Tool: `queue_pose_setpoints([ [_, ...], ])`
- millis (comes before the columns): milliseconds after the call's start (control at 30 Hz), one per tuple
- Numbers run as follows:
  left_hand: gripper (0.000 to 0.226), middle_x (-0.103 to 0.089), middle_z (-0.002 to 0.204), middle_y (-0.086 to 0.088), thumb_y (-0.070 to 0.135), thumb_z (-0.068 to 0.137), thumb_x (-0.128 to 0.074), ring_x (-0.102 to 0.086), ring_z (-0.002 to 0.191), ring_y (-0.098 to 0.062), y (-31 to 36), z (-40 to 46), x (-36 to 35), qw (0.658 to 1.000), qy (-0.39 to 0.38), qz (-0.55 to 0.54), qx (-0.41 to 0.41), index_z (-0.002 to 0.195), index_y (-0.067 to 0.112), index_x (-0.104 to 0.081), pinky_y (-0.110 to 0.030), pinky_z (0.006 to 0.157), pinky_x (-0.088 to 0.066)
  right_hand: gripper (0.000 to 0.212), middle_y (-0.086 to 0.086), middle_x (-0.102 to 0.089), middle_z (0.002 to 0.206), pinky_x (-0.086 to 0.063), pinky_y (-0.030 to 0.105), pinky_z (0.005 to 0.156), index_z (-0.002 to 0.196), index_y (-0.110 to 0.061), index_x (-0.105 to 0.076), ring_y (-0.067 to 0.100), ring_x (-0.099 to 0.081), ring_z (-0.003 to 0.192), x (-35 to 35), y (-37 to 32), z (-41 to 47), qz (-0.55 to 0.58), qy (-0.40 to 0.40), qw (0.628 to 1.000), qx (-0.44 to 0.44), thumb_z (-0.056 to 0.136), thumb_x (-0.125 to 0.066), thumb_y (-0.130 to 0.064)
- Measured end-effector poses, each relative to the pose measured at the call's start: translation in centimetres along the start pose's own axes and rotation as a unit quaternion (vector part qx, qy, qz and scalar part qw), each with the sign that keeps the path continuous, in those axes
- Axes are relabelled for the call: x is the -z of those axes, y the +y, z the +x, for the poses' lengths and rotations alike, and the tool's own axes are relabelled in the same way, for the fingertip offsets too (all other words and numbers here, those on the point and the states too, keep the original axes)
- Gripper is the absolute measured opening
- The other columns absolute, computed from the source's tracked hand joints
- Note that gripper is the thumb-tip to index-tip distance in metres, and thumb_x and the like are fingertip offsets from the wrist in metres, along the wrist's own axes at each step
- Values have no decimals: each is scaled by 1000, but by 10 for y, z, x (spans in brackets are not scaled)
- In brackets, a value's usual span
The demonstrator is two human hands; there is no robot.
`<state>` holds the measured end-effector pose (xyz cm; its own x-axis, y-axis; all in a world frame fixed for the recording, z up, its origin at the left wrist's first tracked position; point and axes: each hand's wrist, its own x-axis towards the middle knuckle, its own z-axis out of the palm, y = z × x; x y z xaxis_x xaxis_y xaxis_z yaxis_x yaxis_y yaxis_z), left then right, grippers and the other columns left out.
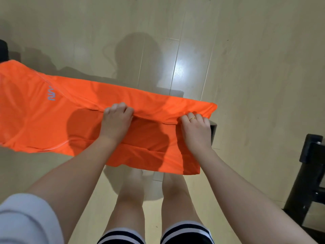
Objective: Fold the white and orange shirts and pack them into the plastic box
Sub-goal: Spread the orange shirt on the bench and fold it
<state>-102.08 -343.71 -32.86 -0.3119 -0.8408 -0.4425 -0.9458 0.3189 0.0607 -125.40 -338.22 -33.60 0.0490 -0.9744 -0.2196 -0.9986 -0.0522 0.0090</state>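
I hold the orange shirt (52,117) spread lengthwise over a narrow dark surface (213,128), only a corner of which shows past the shirt's hem end. My left hand (117,118) grips a folded edge of the shirt near its middle, fingers curled tight into the cloth. My right hand (196,128), a gold ring (193,118) on one finger, pinches the same folded edge close to the hem end, knuckles bent over the fabric. The shirt's grey logo (51,94) lies toward its far end from my right hand.
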Motion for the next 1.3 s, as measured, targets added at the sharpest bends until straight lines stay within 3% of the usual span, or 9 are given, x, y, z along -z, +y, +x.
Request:
queue_pose_setpoints([
  [133, 19, -60, 70, -9, 25, 76, -44, -62, 69, -29, -6, 1, 3, 997, 32, 35, -54, 73, 13, -59, -36, 66, -39, 6, 3, -56, 66, -31, 33, 58, 70, -15, -56, 25, -53, 58, 7, 14, -11, -19, 19, 995, 97, 73, -52, -11],
  [233, 24, -63, 74, -7, 32, 76, -44, -64, 71, -28, -4, -12, -2, 995, 59, 13, -79, 76, 15, -60, -36, 68, -36, 8, 6, -60, 75, -37, 37, 65, 78, -14, -59, 28, -57, 65, 9, 11, -23, -9, -38, 997, 60, 73, -61, -20],
  [400, 55, -51, 133, -23, 39, 79, -44, -39, 121, -31, -5, -1, -11, 994, 84, -66, -13, 123, 7, -49, -40, 99, -26, 53, 15, -47, 140, -22, 42, 108, 127, -9, -47, 29, -31, 130, 20, -48, -5, 111, -24, 987, 117, 82, -44, -38],
  [500, 70, -24, 151, -24, 42, 85, -47, -20, 140, -36, -17, 16, -18, 995, 30, -81, 60, 143, 5, -29, -45, 112, -17, 67, 11, -33, 151, -13, 41, 110, 141, -15, -32, 29, -24, 139, 3, -74, 19, 114, -80, 979, 149, 80, -40, -43],
  [633, 85, 7, 157, -14, 55, 88, -42, 5, 145, -32, -43, 8, -28, 975, -3, -109, 196, 148, 13, 0, -42, 116, -1, 68, 7, -30, 153, -9, 44, 110, 144, -20, -27, 29, -21, 140, -24, -66, 30, 54, -115, 981, 147, 84, -34, -51],
  [800, 86, 11, 157, -13, 56, 89, -37, 6, 145, -29, -71, -10, -24, 939, -6, -160, 303, 148, 8, 4, -41, 117, -4, 69, 11, -24, 154, -7, 46, 110, 146, -19, -22, 29, -10, 139, -23, -48, 11, 56, -122, 988, 80, 87, -31, -54],
  [967, 55, -17, 153, -23, 25, 95, -45, -23, 139, -37, -110, -21, -9, 933, 44, -225, 277, 141, -2, -29, -43, 115, -19, 62, 14, -37, 148, -25, 46, 109, 135, -12, -43, 31, -31, 135, 17, -91, 31, 95, -114, 976, 162, 87, -33, -50],
  [1133, 41, -54, 129, -23, 4, 81, -43, -56, 106, -44, -187, -14, 14, 957, 120, -161, 207, 119, 4, -58, -50, 85, -48, 39, 17, -57, 125, -54, 42, 79, 106, -8, -59, 37, -61, 101, 50, -186, 88, 188, -130, 943, 242, 84, -36, -29],
  [1300, 49, -25, 153, -12, 5, 91, -39, -27, 136, -34, -273, 21, 40, 993, -9, -58, 105, 139, 17, -40, -43, 107, -27, 24, 19, -56, 110, -48, 43, 72, 101, -3, -57, 39, -57, 94, 54, -273, 127, 186, -150, 951, 199, 89, -41, -16],
])
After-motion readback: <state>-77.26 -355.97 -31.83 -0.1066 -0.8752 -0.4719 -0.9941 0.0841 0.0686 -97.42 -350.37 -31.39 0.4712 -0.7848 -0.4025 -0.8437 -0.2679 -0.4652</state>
